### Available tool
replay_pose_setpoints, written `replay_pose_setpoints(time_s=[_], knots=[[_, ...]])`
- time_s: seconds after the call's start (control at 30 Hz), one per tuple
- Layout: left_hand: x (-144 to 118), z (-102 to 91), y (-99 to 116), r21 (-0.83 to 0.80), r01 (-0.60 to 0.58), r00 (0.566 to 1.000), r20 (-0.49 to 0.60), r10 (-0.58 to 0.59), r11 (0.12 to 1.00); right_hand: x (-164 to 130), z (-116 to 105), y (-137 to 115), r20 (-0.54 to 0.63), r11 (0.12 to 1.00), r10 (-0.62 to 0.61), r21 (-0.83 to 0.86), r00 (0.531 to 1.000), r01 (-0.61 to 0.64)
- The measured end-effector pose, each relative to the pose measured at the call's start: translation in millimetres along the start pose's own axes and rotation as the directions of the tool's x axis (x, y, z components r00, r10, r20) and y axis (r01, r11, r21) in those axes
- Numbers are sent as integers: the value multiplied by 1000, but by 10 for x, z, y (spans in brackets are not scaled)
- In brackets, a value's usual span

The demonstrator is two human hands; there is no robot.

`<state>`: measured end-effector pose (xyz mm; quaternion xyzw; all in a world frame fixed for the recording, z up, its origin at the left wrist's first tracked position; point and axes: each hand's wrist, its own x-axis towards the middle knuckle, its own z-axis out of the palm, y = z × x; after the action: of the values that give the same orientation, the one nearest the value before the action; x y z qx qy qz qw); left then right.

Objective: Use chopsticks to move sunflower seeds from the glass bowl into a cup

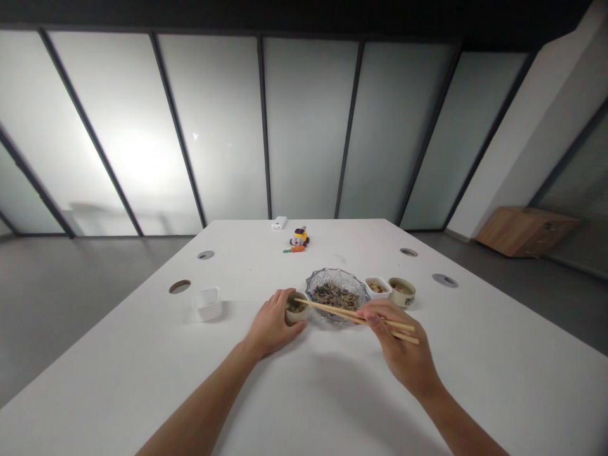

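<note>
My left hand (273,326) wraps around a small beige cup (297,308) on the white table (142,367). My right hand (401,345) holds a pair of wooden chopsticks (351,313); their tips reach left over the rim of that cup. Just behind the chopsticks stands a glass bowl (337,292) with dark seeds in it. To its right are a small white square dish (378,287) with light bits and another beige cup (401,291).
An empty white square container (208,303) sits left of my hands. Far back lie a small yellow toy (299,237), an orange carrot toy (294,249) and a white box (279,222). Round cable holes (179,286) dot the tabletop. A wooden cabinet (525,229) stands at the right.
</note>
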<state>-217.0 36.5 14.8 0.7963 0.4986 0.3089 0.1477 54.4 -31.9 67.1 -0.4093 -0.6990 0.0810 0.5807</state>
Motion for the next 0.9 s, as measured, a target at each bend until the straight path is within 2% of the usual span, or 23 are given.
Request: replay_pose_setpoints(time_s=[0.1,0.17,0.43,0.9], knots=[[0,-4,-7,4,8,1000,5,-8,1000,24,-25,96,-128,996,-39,-83,991,29],[-6,-7,-12,3,10,1000,7,-10,1000,30,-28,183,-160,989,-74,-136,984,52],[-29,7,-17,-1,-4,1000,-6,4,1000,-20,45,440,-64,984,-67,-171,996,55],[-25,-9,11,2,-3,1000,2,3,1000,-20,34,424,-85,983,-71,-172,994,55]])
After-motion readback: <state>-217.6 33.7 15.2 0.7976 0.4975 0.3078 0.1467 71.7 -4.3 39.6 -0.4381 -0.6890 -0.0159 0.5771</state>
